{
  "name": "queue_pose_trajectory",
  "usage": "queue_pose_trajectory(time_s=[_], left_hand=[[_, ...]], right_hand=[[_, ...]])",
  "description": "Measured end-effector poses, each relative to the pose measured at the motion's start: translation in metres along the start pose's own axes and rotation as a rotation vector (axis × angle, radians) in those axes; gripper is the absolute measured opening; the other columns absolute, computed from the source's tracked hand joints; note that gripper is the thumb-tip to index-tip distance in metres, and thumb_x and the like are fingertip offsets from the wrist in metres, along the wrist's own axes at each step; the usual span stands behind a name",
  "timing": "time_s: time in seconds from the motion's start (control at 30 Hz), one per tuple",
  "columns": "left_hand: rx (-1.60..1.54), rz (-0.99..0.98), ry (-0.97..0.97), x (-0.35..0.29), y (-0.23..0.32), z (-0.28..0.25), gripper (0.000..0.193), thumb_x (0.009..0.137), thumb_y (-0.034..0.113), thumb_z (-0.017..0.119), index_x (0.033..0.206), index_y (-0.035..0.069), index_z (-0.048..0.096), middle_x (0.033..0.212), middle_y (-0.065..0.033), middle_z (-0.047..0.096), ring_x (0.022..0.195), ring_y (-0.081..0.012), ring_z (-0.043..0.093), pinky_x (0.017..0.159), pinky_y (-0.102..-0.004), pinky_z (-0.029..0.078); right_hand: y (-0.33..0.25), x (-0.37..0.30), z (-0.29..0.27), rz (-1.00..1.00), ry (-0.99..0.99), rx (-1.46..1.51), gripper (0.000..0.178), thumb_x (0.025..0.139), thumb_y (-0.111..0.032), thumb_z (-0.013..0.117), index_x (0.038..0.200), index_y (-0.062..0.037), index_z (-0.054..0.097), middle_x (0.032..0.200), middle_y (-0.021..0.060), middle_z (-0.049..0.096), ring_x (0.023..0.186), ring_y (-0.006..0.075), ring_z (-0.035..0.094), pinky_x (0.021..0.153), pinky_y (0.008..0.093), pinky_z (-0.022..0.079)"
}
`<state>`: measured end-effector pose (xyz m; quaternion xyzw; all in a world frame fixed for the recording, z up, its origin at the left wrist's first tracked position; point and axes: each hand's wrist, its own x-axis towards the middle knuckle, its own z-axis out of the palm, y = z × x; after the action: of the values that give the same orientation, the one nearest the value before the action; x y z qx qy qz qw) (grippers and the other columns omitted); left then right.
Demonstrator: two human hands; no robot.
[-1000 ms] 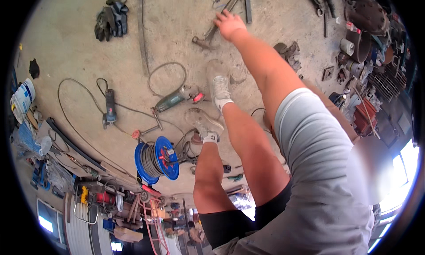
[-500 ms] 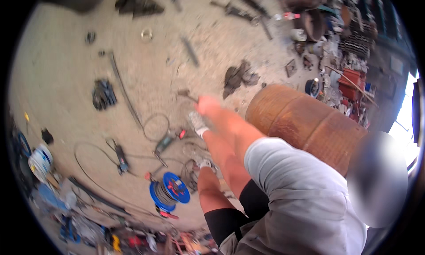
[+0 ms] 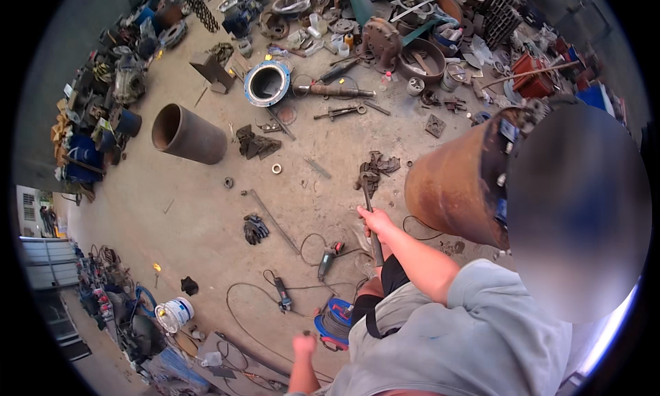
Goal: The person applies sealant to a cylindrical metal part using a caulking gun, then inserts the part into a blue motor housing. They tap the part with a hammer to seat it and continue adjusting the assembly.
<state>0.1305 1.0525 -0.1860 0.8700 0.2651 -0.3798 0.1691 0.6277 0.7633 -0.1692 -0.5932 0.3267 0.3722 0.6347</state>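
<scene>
My right hand [image 3: 375, 221] is wrapped round a long dark metal hand tool [image 3: 375, 245]. The wider end of this tool points away from my legs, and its exact kind is hard to tell. Just beyond that end lies a heap of dark rags [image 3: 379, 168]. My left hand [image 3: 304, 344] hangs low by the cable reel, fingers curled in. Something small and dark shows at its top, too blurred to name. The blue cable reel [image 3: 334, 319] stands partly behind my shorts. Right of my tool hand is a rusty drum [image 3: 447, 179], with dark parts at its end.
Two corded power tools, a green-grey one [image 3: 327, 261] and a darker one [image 3: 282, 293], lie among trailing cables. Gloves [image 3: 255, 229] and a bar [image 3: 273, 221] are farther left. A wide pipe piece [image 3: 196, 136] and a blue-rimmed flange [image 3: 267, 83] sit beyond. Machine parts line the back.
My right hand has come back toward my body with the tool, from reaching low near my foot. My left hand has come into view. The view now takes in more of the floor ahead.
</scene>
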Motion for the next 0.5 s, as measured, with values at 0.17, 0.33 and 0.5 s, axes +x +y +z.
queue_pose_trajectory(time_s=[0.17,0.33,0.5], left_hand=[[-0.255,-0.126,0.017,0.022,0.048,-0.106,0.046,0.081,0.036,0.069,0.103,-0.003,0.076,0.101,-0.0298,0.074,0.103,-0.0448,0.071,0.092,-0.0511,0.057],[-0.035,0.014,-0.035,0.048,0.127,-0.118,0.045,0.08,0.034,0.068,0.104,-0.003,0.077,0.105,-0.03,0.073,0.108,-0.0444,0.07,0.094,-0.0479,0.056],[-0.032,0.095,-0.137,0.037,0.206,-0.05,0.041,0.08,0.032,0.07,0.097,-0.004,0.077,0.098,-0.0299,0.074,0.098,-0.0424,0.073,0.087,-0.0483,0.056]], right_hand=[[-0.022,-0.218,-0.04,-0.276,-0.27,-0.105,0.034,0.105,-0.036,0.066,0.094,-0.0037,0.063,0.068,0.0018,0.058,0.052,0.0137,0.054,0.05,0.0324,0.045],[0.0,-0.391,-0.184,-0.497,-0.479,-0.128,0.02,0.106,-0.023,0.064,0.101,-0.0046,0.067,0.078,0.0021,0.065,0.065,0.0106,0.061,0.059,0.0304,0.051],[0.047,-0.499,-0.357,-0.885,0.0,-0.67,0.022,0.091,-0.026,0.076,0.096,-0.005,0.072,0.081,0.0146,0.069,0.069,0.0314,0.067,0.064,0.0421,0.052]])
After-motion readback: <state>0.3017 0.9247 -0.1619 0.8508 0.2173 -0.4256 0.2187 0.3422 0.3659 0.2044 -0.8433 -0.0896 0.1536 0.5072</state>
